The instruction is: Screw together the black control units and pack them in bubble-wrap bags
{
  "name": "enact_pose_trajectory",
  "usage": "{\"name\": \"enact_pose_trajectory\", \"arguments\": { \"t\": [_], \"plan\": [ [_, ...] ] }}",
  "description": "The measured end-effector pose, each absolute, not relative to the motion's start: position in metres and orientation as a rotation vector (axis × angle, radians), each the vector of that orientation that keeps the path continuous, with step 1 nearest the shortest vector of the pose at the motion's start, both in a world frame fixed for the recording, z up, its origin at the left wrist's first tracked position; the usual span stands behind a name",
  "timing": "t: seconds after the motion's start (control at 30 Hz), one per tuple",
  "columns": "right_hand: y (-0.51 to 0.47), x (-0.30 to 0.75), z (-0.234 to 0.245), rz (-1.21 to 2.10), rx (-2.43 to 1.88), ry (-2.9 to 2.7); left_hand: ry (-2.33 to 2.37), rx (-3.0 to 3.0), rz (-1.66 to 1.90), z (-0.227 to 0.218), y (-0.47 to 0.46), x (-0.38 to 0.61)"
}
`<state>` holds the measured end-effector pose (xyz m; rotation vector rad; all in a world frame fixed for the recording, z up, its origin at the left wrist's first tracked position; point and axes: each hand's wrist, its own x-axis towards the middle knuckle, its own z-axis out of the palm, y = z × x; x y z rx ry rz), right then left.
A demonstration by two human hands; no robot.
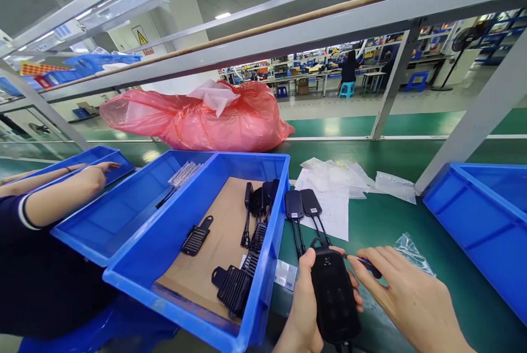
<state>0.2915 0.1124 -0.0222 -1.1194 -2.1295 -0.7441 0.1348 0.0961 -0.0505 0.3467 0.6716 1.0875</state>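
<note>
Item: one black device (335, 298), held over the green bench (370, 221), just right of the blue bin (262, 292). My left hand (302, 309) is closed around it, thumb along the left edge, fingertips visible at the right. My right hand (415, 292) pinches a slim tool (373, 269) between thumb and forefinger, its tip at the device's upper right edge; whether it touches the casing I cannot tell.

Risk, in my judgement: the tip could slip and score the casing, or jab the left fingertip just beside it. Excess pressure or a loose left grip would cause either. Twisting the device could strain the leads at its near end.

Condition: casing black, oblong, corners rounded; hanging loop at the far end, small pale marking below it, glossy darker patches lower down. No damage visible from this angle; underside hidden.

Surroundings: two similar units (311, 202) lie beyond, at the edge of a paper sheet (335, 221); further black units (234, 290) are in the bin.
</note>
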Motion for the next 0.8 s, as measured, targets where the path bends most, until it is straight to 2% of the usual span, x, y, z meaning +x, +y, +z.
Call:
{"name": "enact_pose_trajectory", "arguments": {
  "t": [0.23, 0.43, 0.67, 0.8],
  "plan": [
    [0.111, 0.29, -0.019, -0.841, -1.1, -2.153, 0.679, 0.344, 1.084, -0.051, 0.094, 0.135],
    [0.115, 0.291, -0.024, -0.391, -1.142, -2.074, 0.675, 0.355, 1.071, -0.051, 0.091, 0.135],
    [0.109, 0.293, -0.027, -0.258, -1.069, -2.089, 0.733, 0.33, 1.113, -0.051, 0.094, 0.133],
    [0.098, 0.299, -0.055, -0.052, -1.101, -1.977, 0.698, 0.264, 1.149, -0.056, 0.095, 0.143]
  ]
}}
